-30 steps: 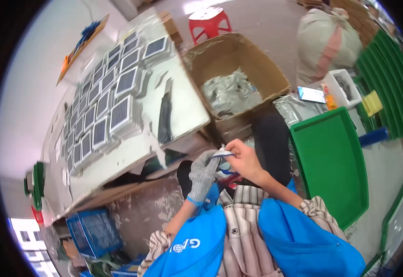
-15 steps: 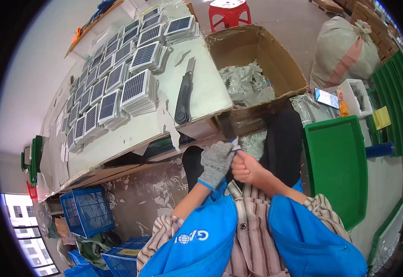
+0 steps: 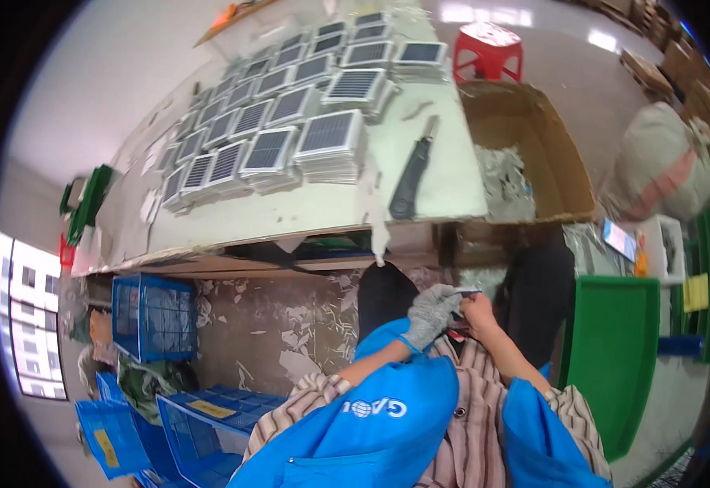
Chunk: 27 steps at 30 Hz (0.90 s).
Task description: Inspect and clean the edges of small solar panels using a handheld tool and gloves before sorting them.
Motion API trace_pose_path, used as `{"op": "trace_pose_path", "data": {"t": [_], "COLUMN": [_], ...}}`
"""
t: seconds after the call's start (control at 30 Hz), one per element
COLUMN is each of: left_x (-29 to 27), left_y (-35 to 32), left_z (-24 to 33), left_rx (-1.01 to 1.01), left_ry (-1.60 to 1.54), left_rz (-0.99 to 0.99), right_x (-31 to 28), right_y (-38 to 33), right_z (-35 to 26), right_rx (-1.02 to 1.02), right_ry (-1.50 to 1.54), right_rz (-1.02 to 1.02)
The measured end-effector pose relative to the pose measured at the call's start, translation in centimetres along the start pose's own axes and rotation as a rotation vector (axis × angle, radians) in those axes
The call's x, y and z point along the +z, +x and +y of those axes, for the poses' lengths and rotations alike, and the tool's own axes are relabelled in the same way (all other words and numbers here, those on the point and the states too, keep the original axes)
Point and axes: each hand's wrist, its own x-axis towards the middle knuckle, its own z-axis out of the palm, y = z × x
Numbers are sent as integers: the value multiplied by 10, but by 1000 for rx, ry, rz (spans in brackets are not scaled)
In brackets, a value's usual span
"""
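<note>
Grey-gloved left hand (image 3: 435, 313) and bare right hand (image 3: 477, 311) both pinching small flat piece (image 3: 467, 291), now lower below tabletop (image 3: 436, 183) edge; fingers clenched on it.

The small flat piece (image 3: 467, 291) pinched between the gloved left hand (image 3: 434, 313) and the bare right hand (image 3: 479, 313) is too small to tell what it is; only a pale edge shows above the fingertips. The right hand's fingers are mostly hidden behind the left hand's glove, so how they close on the piece cannot be told. Below the grip, the blue apron (image 3: 387, 423) covers the lap and both elbows, and the lower picture edge cuts it off. Far right of the grip, the green tray (image 3: 615, 358) is bent by the lens rim, its lower corner lost in the dark border.
</note>
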Motion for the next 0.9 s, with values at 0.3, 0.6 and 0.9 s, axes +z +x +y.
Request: {"op": "trace_pose_path", "data": {"t": [0.3,0.6,0.9], "left_x": [2,33,35], "left_y": [11,18,15], "left_z": [-3,9,-1], "left_rx": [397,566,614], "left_ry": [817,842,861], "left_rz": [46,40,-80], "right_x": [12,-9,26], "right_y": [10,68,56], "right_z": [-31,-13,-45], "right_rx": [75,292,1278], "right_ry": [250,743,2615], "right_rz": [-440,-565,-341]}}
